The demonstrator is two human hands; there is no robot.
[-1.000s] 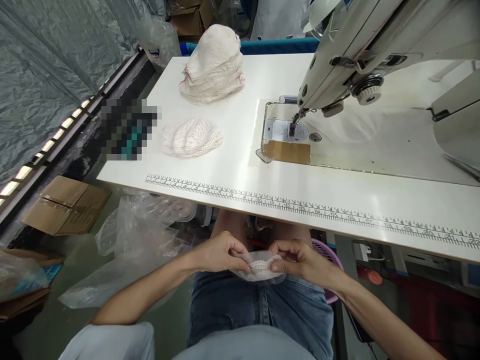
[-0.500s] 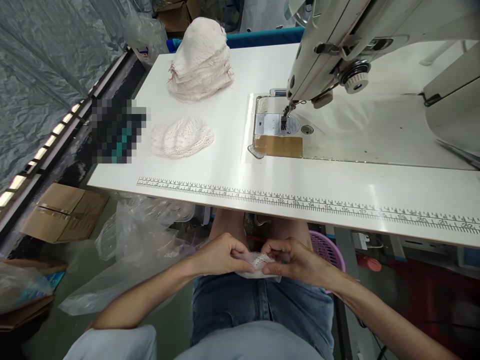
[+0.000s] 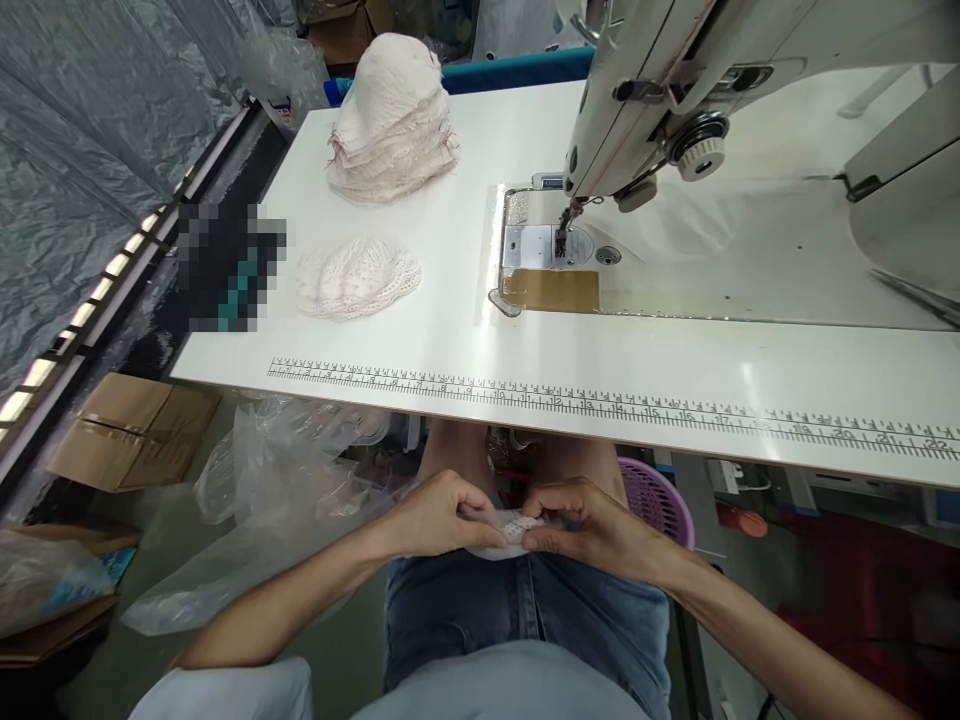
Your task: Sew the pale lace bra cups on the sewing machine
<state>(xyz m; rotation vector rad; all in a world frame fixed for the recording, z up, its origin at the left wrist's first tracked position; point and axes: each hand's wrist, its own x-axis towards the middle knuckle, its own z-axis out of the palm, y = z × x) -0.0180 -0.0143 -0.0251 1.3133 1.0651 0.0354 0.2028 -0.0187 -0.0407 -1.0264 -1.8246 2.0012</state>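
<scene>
Over my lap, a small piece of white lace fabric (image 3: 514, 527) is stretched between my two hands, its eyelet edge showing in the gap. My left hand (image 3: 450, 515) pinches one end between thumb and fingers. The other end is gripped by my right hand (image 3: 581, 518), thumb towards me and fingers curled behind. Part of the cloth lies hidden under the fingers. On the table, a white lace piece (image 3: 360, 278) lies flat at the left, and behind it rises a stack of cream fabric pieces (image 3: 394, 120) with frayed, reddish-threaded edges.
A sewing machine (image 3: 675, 110) stands on the white table (image 3: 450, 340), which has a printed ruler along its front edge. Below are a purple basket (image 3: 656, 500) at right, clear plastic bags (image 3: 262, 510) and a cardboard box (image 3: 131, 430) at left.
Both hands stay over the lap, still on the lace fabric, with the fingers only slightly shifted. The cloth looks a little flatter between them. The whole view has moved slightly.
</scene>
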